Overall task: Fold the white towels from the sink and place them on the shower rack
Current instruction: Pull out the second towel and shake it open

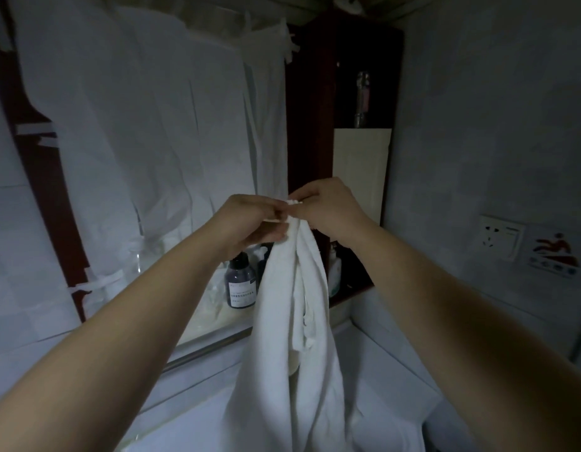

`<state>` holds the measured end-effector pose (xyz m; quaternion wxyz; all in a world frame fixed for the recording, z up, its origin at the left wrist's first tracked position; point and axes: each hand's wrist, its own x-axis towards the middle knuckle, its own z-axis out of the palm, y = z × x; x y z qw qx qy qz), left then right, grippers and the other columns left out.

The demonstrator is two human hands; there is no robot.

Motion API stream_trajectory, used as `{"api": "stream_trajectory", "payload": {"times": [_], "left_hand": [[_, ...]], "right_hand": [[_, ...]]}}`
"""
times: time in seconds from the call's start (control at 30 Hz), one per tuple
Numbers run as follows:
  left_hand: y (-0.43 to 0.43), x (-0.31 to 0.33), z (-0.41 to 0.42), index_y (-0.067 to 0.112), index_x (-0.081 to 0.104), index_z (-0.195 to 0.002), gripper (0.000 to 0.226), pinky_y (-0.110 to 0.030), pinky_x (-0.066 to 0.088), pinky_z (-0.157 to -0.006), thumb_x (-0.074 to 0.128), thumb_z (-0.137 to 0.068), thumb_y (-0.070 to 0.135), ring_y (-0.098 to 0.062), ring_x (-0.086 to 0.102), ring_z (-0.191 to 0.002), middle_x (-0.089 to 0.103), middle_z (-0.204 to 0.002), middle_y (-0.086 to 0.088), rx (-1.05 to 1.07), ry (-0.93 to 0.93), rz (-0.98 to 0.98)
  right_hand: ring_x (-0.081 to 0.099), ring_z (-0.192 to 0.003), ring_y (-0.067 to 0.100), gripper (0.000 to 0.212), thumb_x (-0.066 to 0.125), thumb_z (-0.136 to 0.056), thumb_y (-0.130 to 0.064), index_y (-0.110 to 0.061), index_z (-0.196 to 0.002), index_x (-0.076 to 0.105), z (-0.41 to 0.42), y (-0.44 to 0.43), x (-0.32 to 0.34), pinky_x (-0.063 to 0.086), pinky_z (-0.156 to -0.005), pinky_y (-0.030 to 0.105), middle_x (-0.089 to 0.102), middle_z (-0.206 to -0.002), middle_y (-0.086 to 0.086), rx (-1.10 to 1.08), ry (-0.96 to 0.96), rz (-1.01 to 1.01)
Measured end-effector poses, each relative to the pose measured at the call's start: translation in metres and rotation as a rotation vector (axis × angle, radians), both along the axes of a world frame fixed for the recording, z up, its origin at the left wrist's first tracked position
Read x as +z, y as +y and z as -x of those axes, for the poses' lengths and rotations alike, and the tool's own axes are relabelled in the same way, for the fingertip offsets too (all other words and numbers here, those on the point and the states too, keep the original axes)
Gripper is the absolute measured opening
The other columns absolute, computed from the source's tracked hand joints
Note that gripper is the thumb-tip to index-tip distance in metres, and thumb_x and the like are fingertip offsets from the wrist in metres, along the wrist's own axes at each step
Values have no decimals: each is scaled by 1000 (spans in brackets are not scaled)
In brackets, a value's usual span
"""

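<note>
A white towel (289, 321) hangs down in long folds from both my hands, held up in front of me at chest height. My left hand (250, 220) pinches its top edge from the left. My right hand (328, 207) pinches the same top edge from the right, fingertips almost touching those of the left. The towel's lower end drapes down onto more white cloth (374, 429) lying at the white sink counter (380, 360) below. No shower rack is in view.
A mirror covered with taped white paper (152, 125) fills the wall ahead. A dark bottle (240, 282) and other bottles stand on a ledge behind the towel. A dark red cabinet (341, 93) stands at the right, with a wall socket (501, 236) beyond it.
</note>
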<state>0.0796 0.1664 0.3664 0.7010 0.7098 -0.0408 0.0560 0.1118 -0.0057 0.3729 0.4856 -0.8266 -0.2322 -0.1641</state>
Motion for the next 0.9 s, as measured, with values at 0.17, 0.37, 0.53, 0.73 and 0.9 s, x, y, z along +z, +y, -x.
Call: {"api": "stream_trajectory", "payload": {"times": [0.17,0.37,0.53,0.73,0.9], "left_hand": [[2,-18,-7,26,74,-99,18,-22,58,-73,78,-85,16,-11,74,-86,76,-91,6,91,-305,-287],[-8,-27,-10,22,70,-95,15,-29,59,-71,79,-82,26,-11,71,-77,72,-83,8,99,-401,-335],[-18,-38,-13,25,69,-100,18,-20,55,-66,78,-86,27,-8,71,-75,76,-88,4,33,-337,-361],[-25,-55,-18,30,71,-100,14,-16,51,-66,71,-90,19,-5,62,-67,69,-76,5,12,-384,-435],[-34,-60,-13,29,73,-95,17,-12,51,-63,71,-83,40,-2,71,-77,76,-86,12,-63,-327,-416]], "right_hand": [[64,-56,0,20,66,-90,-3,-13,-106,73,6,-7,2,51,-54,16,70,-81,-5,64,14,-69],[68,-64,7,21,66,-92,-4,-18,-106,72,10,-22,1,57,-68,19,72,-95,6,130,18,-151],[70,-72,9,23,66,-92,-3,-21,-104,72,8,-32,-9,58,-70,21,72,-100,6,171,36,-185],[71,-95,26,24,66,-92,-4,-26,-100,72,3,-41,-22,61,-86,39,74,-100,6,162,36,-180],[72,-93,9,27,65,-92,-7,-32,-99,72,3,-45,-31,57,-79,20,75,-99,-3,208,38,-151]]}}
